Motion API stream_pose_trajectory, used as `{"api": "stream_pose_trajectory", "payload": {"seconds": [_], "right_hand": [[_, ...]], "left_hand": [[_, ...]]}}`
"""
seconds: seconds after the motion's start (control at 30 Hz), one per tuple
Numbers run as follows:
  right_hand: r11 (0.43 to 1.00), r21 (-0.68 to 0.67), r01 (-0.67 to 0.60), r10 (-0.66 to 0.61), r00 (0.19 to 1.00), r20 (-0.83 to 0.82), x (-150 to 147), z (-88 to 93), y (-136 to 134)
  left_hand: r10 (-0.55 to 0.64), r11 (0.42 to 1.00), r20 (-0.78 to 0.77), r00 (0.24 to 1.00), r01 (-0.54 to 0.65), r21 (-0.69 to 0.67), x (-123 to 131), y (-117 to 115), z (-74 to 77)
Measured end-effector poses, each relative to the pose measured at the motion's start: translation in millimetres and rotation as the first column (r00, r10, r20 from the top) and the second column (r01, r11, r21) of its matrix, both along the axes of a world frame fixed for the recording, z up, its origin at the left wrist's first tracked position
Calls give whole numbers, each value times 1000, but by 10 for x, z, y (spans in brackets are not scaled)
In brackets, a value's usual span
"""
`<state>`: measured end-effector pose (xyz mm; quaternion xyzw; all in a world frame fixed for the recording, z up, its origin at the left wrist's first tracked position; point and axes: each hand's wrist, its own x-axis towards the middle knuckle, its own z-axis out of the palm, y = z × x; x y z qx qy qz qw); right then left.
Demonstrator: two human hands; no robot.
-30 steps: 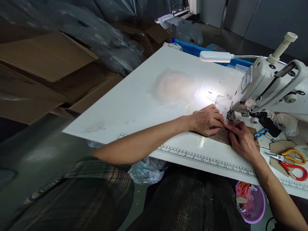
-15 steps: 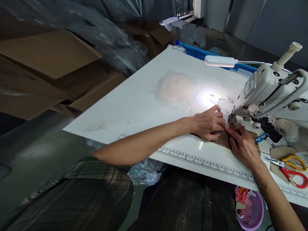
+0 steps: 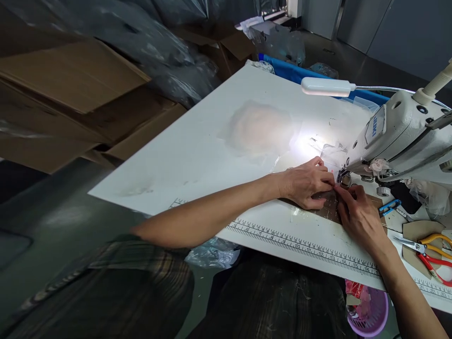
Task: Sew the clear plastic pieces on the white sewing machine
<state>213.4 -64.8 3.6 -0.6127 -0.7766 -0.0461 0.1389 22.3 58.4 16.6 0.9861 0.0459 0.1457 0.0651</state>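
Note:
Beside the presser foot of a white sewing machine (image 3: 391, 136), my two hands meet at the fingertips. My left hand (image 3: 308, 184) is closed, fingers curled and thumb tucked under, at the edge of a piece of sheer white fabric (image 3: 334, 153). Opposite it, my right hand (image 3: 360, 214) pinches close to the needle area, thumb and forefinger together. The fabric between the fingertips is mostly hidden. Under both hands lies a brown patch (image 3: 328, 209) with a shiny clear cover.
Scissors (image 3: 420, 247) with orange and red handles and a blue thread snipper (image 3: 389, 207) lie at the right. A lamp (image 3: 327, 87) lights the white table (image 3: 197, 155). Cardboard boxes (image 3: 70, 75) stand at the left, a purple basket (image 3: 377, 315) below.
My view has shifted slightly, so the machine sits further right and looks larger. Both hands keep almost the same pose by the presser foot.

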Motion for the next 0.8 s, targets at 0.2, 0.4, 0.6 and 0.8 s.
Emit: {"api": "stream_pose_trajectory", "payload": {"seconds": [0.2, 0.4, 0.6, 0.8], "right_hand": [[999, -34, 38, -38, 999, -1, -18, 65, 1], [996, -60, 64, -61, 996, 59, -44, 96, 3], [993, -55, 103, -97, 991, 91, -71, 42, 14], [994, -87, 72, -74, 997, -21, -7, 105, 33]], "left_hand": [[44, 998, 3, 999, -44, 53, 22, -23, -27], [107, 992, -39, 994, -104, 74, 38, -43, -11], [163, 984, -59, 985, -158, 87, 68, -59, -9], [190, 975, -59, 980, -182, 124, 92, -60, -18]]}}
